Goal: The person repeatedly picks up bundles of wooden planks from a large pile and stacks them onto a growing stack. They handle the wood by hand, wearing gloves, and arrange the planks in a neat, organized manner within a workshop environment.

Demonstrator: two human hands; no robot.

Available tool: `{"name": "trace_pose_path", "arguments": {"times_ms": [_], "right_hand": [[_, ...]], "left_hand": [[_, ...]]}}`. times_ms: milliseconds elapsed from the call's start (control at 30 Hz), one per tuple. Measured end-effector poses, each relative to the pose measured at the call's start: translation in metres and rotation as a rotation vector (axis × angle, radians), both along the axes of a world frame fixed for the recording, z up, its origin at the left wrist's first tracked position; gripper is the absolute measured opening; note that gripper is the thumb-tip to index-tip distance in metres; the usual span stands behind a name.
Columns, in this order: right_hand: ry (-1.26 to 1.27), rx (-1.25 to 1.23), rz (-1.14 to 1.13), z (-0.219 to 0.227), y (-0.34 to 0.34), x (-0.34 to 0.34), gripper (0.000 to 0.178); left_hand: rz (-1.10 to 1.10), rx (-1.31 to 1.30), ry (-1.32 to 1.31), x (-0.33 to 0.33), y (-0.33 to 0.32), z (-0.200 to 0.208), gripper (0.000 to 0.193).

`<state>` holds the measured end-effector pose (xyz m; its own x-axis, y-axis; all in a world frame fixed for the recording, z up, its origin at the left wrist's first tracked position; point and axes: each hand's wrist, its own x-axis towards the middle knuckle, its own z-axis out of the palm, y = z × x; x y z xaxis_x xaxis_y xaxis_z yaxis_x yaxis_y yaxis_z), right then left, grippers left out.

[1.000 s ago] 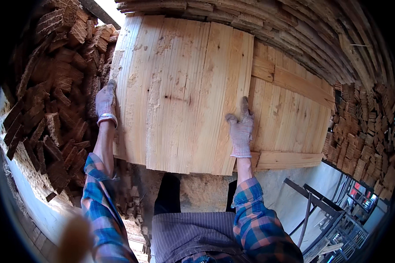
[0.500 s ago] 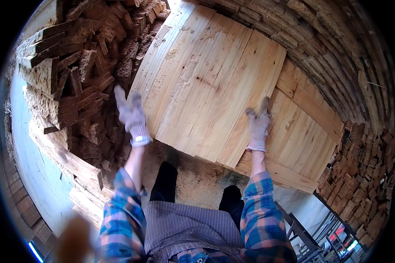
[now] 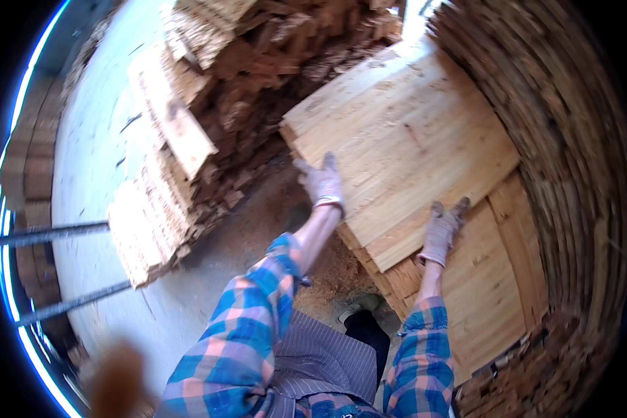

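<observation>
A wide panel of joined pale wooden strips [image 3: 425, 132] lies on top of a stack of similar panels, with wood dust on its surface. My left hand [image 3: 322, 184], in a light knitted glove, is at the panel's left edge with its fingers apart; I cannot make out whether it bears on the edge. My right hand [image 3: 442, 233], also gloved, rests on the panel's near right edge, its thumb and fingers stretched apart. Below that edge shows a lower panel [image 3: 484, 285], with a crosswise strip along its right side.
Loose wood offcuts [image 3: 265, 83] are heaped at the upper left. Pale stacked pieces [image 3: 150, 230] stand at the left beside two dark bars [image 3: 56, 235]. A tall wall of stacked boards [image 3: 564, 139] rises on the right, above piled small offcuts [image 3: 536, 369]. Sawdust [image 3: 334, 279] covers the floor near my foot.
My view has turned, so the panels now appear rotated and farther right. My left hand has come closer to the panel's left edge. My right hand stays at the near right edge.
</observation>
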<state>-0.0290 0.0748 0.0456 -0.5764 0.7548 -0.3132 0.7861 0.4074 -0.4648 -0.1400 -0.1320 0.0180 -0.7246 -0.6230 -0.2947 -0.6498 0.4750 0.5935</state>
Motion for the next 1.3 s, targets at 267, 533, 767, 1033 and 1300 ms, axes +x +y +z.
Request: {"name": "trace_pose_path", "arguments": {"times_ms": [267,533,767,1033,1300], "right_hand": [[-0.208,0.107,0.091,-0.004,0.014,0.006,0.083],[-0.024,0.258,0.286,-0.042,0.081,0.021,0.070],[0.164,-0.118,0.702,0.010,-0.319,0.035,0.053],[-0.022,-0.877,1.241,-0.081,-0.822,0.024,0.070],[-0.197,-0.611,1.522,-0.116,-0.979,0.003,0.100]], "left_hand": [[0.042,-0.067,-0.138,0.008,0.011,0.007,0.088],[-0.328,0.471,-0.009,0.021,-0.026,0.011,0.096],[0.521,0.886,0.270,0.229,-0.426,-0.059,0.081],[1.211,0.503,0.585,0.327,-0.802,-0.083,0.080],[1.411,0.760,1.003,0.262,-0.863,-0.107,0.058]]}}
